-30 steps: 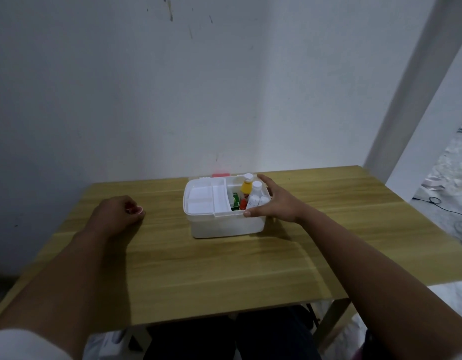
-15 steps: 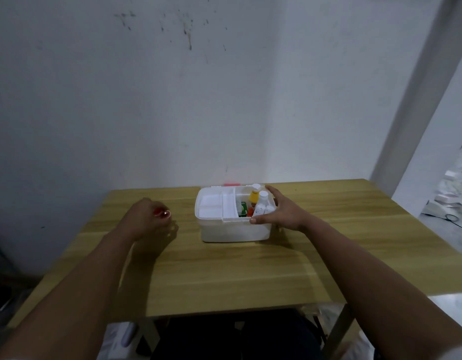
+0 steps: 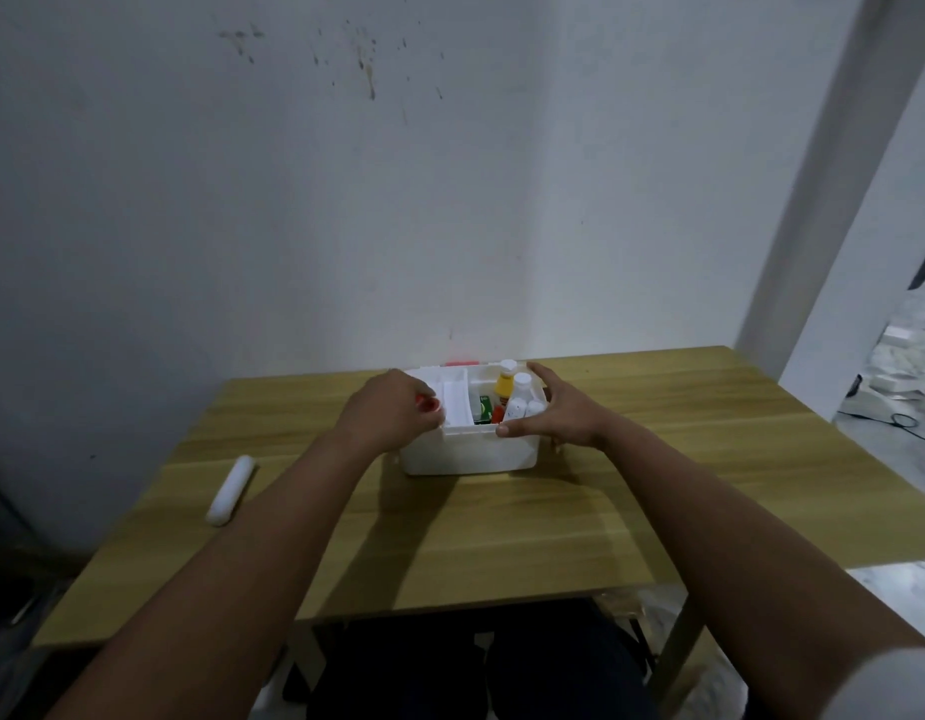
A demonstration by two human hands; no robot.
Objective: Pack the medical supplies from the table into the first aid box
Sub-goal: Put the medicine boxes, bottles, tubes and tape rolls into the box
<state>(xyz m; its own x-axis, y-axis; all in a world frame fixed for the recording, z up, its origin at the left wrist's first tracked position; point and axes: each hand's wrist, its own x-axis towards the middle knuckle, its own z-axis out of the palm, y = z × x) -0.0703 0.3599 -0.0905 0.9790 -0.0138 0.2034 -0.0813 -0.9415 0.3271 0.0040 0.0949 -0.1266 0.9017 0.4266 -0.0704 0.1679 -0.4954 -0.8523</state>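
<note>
A white first aid box (image 3: 468, 454) stands open in the middle of the wooden table (image 3: 502, 537). Its right half holds a yellow bottle (image 3: 504, 384), a white bottle (image 3: 518, 394) and a green packet (image 3: 484, 407); a white inner tray (image 3: 456, 397) fills the left half. My left hand (image 3: 390, 410) hovers over the box's left side, fingers closed on a small red item (image 3: 428, 404). My right hand (image 3: 559, 407) grips the box's right end, thumb on the front rim. A white tube-shaped case (image 3: 231, 490) lies on the table to the left.
A white wall stands right behind the table's far edge. A red piece (image 3: 460, 363) shows behind the box. A white pillar (image 3: 824, 200) rises at the right, with floor clutter and a cable beyond it. My legs are under the table's near edge.
My left hand has moved right from the table top to above the box's left side, carrying the small red item. My right hand has stayed on the box. The view has tilted, bringing the white case into sight.
</note>
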